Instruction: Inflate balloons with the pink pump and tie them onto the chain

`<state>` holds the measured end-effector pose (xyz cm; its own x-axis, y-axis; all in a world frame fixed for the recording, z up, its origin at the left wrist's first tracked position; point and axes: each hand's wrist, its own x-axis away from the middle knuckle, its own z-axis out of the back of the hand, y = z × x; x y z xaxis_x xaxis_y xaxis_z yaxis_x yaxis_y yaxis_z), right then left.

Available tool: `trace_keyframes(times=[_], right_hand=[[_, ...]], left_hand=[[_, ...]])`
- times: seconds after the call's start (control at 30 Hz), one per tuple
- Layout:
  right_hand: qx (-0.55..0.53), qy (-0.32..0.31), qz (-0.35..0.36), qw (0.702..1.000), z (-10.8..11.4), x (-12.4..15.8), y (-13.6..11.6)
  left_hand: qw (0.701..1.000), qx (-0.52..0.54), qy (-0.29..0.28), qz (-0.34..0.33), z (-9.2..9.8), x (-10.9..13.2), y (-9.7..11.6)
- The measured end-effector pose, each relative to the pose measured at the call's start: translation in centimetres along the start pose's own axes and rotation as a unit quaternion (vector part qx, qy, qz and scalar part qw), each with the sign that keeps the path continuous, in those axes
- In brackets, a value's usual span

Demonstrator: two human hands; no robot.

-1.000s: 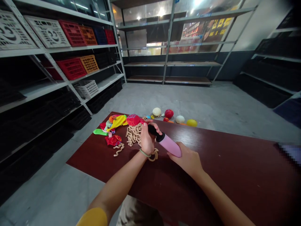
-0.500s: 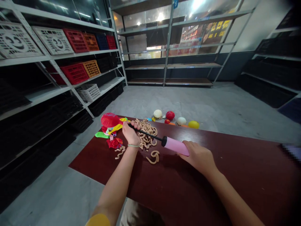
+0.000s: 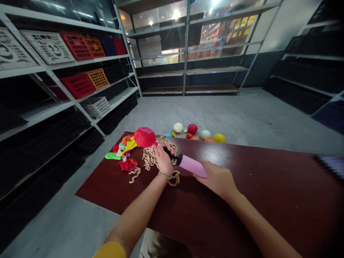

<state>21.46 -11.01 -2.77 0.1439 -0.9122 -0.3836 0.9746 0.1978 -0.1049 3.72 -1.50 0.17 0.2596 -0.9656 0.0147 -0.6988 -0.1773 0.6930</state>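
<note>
My left hand [image 3: 165, 163] is closed round the black end of a pink balloon pump [image 3: 192, 166]. A partly inflated red balloon [image 3: 145, 137] with printed markings sticks out beyond that hand; its neck runs to my fingers, which hide where it meets the pump. At the other end my right hand [image 3: 219, 179] grips the pink barrel. The pump's black collar [image 3: 179, 159] sits close to my left hand. Under and beside the left hand lies a heap of beige, curly, worm-like pieces [image 3: 150, 156].
Limp balloons [image 3: 129, 145] in several colours and a crumpled red one [image 3: 128, 165] lie on the dark red table [image 3: 255, 193]. Inflated balloons [image 3: 192, 129] rest on the floor past its far edge. Crates [image 3: 77, 84] fill the left shelves; metal racks [image 3: 185, 68] stand behind.
My left hand has moved right toward the right hand, and the black rod between them has slid into the barrel. The red balloon moved with it and now looks rounder.
</note>
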Motion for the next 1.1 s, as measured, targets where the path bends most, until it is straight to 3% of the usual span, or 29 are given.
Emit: trace_keyframes(times=[0.13, 0.23, 0.37, 0.5, 0.57, 0.67, 0.9, 1.0, 1.1], right_hand=[[0.078, 0.067, 0.051, 0.993, -0.5, 0.2, 3.8], [0.097, 0.077, 0.067, 0.990, -1.0, 0.4, 4.7], [0.051, 0.059, 0.037, 0.996, -1.2, 0.6, 2.2], [0.009, 0.022, -0.043, 0.999, -0.8, 0.6, -0.9], [0.001, 0.009, -0.044, 0.999, -0.6, 0.5, -1.5], [0.016, 0.015, -0.006, 1.000, -0.5, 0.3, -0.7], [0.126, 0.066, 0.034, 0.989, -0.3, 0.2, 4.3], [0.129, 0.062, 0.027, 0.989, -0.4, 0.4, 4.4], [0.088, 0.042, 0.011, 0.995, -0.8, 0.6, 2.2]], left_hand=[[0.998, 0.019, 0.043, -0.048, 0.7, -2.6, 2.8], [0.993, 0.031, 0.079, -0.083, 1.1, -3.7, 4.3], [0.994, 0.011, 0.087, -0.069, 0.8, -2.6, 2.8], [1.000, -0.022, 0.009, 0.009, 0.1, 0.1, -0.4], [0.999, -0.028, -0.020, 0.021, -0.1, 0.7, -1.0], [1.000, -0.016, -0.021, 0.002, 0.0, 0.0, 0.0], [0.995, 0.020, 0.048, -0.082, 1.2, -3.8, 4.2], [0.993, 0.014, 0.064, -0.099, 1.3, -3.6, 3.7], [0.997, -0.010, 0.041, -0.072, 0.8, -1.8, 1.8]])
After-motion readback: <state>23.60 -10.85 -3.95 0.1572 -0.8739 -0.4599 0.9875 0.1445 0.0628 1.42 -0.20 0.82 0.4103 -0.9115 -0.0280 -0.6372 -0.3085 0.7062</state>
